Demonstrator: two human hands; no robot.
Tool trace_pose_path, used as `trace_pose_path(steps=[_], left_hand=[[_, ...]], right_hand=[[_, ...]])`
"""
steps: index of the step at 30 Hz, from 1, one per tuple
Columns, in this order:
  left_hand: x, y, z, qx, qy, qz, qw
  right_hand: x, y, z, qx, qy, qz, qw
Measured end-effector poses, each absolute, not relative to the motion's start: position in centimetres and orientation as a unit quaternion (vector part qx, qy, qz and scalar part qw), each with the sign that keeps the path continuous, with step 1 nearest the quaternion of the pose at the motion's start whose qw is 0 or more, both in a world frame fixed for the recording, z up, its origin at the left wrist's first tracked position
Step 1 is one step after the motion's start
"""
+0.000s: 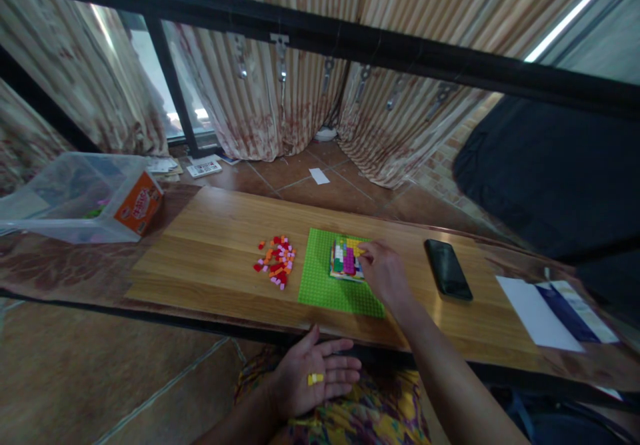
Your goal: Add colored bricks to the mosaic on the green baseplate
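Observation:
My left hand (315,378) lies palm up near the table's front edge, fingers stretched out. Small yellow toy bricks (315,379) rest loose on its palm. Over the green baseplate (315,285), my right hand (383,268) pinches at the upper right of a brick build (349,260). A small yellow brick (359,251) shows at its fingertips; whether it is pressed onto the build I cannot tell. The build has white, green, magenta and yellow bricks on top, and its right side is partly hidden by my hand.
Left of the baseplate lies a loose pile of red, orange and pink bricks (278,261). A clear plastic bin (85,195) stands at the far left. To the right are a black phone (448,269) and papers (540,311). A dark metal rail (320,28) crosses above.

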State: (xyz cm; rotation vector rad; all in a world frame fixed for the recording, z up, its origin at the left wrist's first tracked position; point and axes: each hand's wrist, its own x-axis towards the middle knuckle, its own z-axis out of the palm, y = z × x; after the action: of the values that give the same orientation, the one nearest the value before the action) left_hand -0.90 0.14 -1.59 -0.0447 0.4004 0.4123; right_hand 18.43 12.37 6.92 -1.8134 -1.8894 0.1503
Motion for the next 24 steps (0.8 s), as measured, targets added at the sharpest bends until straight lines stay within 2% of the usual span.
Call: trace_pose_path(steps=[15,24], left_hand=[[-0.9,0.4,-1.9,-0.013,0.193,0.199,0.961],[-0.8,0.3,-2.0,-0.008,0.196,0.200,0.960]], right_hand=[[19.5,12.5,5.1,-0.711,-0.609,0.049,0.349],[19.0,13.3,2.7,-0.703,-0.555,0.154,0.418]])
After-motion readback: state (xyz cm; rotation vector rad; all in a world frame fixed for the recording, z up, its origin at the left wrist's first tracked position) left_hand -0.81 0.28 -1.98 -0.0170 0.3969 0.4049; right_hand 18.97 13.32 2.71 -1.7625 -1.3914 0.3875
